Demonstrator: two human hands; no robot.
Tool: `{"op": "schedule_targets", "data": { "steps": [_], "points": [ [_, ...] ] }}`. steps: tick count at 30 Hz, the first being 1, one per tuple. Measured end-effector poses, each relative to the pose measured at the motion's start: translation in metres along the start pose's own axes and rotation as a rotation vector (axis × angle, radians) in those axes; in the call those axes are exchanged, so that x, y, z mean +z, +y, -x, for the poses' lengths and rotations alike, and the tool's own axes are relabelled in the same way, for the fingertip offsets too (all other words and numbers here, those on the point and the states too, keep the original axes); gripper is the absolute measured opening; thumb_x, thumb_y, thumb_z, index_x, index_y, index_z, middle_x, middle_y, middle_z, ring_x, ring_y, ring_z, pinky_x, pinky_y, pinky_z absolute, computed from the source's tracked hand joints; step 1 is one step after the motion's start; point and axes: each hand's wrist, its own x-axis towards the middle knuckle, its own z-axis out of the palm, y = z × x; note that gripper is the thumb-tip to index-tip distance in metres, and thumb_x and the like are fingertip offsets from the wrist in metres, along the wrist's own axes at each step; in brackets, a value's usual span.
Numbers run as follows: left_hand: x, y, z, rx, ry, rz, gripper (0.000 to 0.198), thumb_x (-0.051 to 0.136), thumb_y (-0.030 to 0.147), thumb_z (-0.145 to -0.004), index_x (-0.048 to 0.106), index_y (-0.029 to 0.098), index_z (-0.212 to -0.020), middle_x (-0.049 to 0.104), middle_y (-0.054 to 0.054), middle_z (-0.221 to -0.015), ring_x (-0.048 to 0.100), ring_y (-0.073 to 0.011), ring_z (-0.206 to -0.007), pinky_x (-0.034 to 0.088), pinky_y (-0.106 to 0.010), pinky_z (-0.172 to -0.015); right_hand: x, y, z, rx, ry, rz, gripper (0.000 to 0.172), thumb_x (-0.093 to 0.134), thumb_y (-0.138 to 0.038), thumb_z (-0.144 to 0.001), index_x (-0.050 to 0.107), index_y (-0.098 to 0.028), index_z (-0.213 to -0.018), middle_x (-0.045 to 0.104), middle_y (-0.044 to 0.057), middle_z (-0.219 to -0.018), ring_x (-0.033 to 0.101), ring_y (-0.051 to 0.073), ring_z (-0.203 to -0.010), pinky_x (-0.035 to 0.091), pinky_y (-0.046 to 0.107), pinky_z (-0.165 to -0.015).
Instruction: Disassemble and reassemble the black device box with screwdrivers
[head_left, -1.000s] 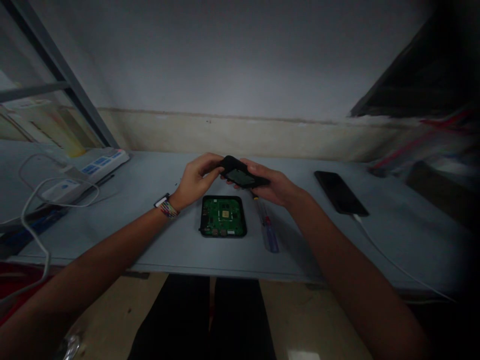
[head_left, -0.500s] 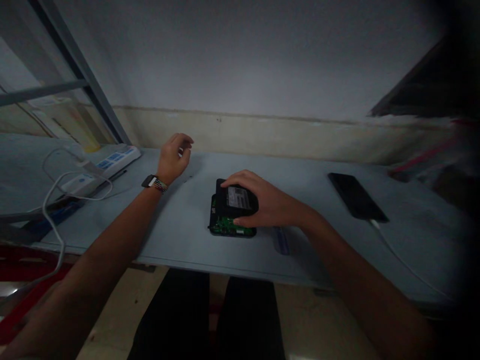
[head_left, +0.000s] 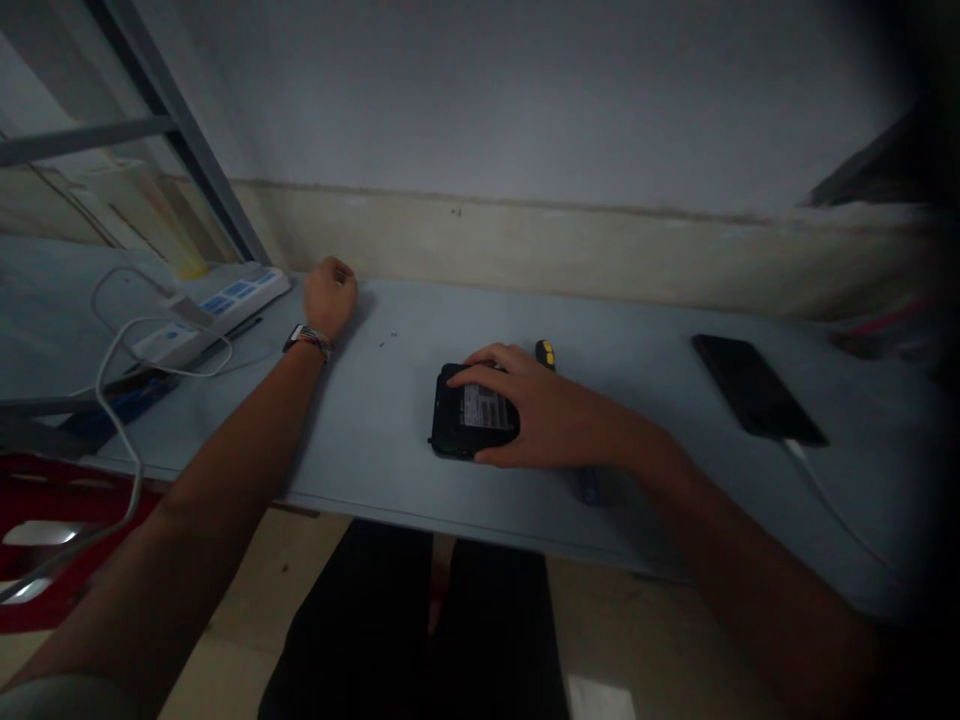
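Note:
My right hand (head_left: 536, 405) lies over a flat black cover (head_left: 454, 415) with a white printed label, thumb at its near edge and fingers across its far side. The cover sits over the body of a small electronic device, and the circuit board is almost wholly hidden now. Farther back on the left, my left hand (head_left: 328, 300) rests on the table with its fingers curled in; whether anything is inside them is hidden. Small dark bits (head_left: 388, 340), too small to name, lie between the two hands.
A yellow-and-black handle (head_left: 545, 353) shows behind my right hand, and a bluish object (head_left: 589, 487) sits under that forearm. A smartphone (head_left: 757, 388) with a white cable lies right. At left are a power strip (head_left: 214, 315), white cords and a clear pitcher (head_left: 150, 220).
My right hand has brought the black cover down over the device, hiding the green board that showed before. My left hand's fingers have curled in more. The camera view has shifted slightly.

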Motion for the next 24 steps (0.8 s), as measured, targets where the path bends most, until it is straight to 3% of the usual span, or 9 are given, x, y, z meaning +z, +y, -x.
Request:
{"op": "schedule_targets", "data": {
  "steps": [24],
  "points": [
    [0.0049,0.0012,-0.0002,-0.03,-0.021,-0.006,0.005,0.065,0.017,-0.091,0.07,0.019,-0.091,0.075,-0.015,-0.103,0.068,-0.0338,-0.111,0.048,-0.051,-0.11,0.0063,0.0041,-0.0016,0.035,-0.059,0.01,0.08,0.097,-0.043,-0.073,0.067,-0.032,-0.146,0.059,0.013,-0.148,0.059,0.038,-0.137,0.05,0.061,-0.12]
  ]
}}
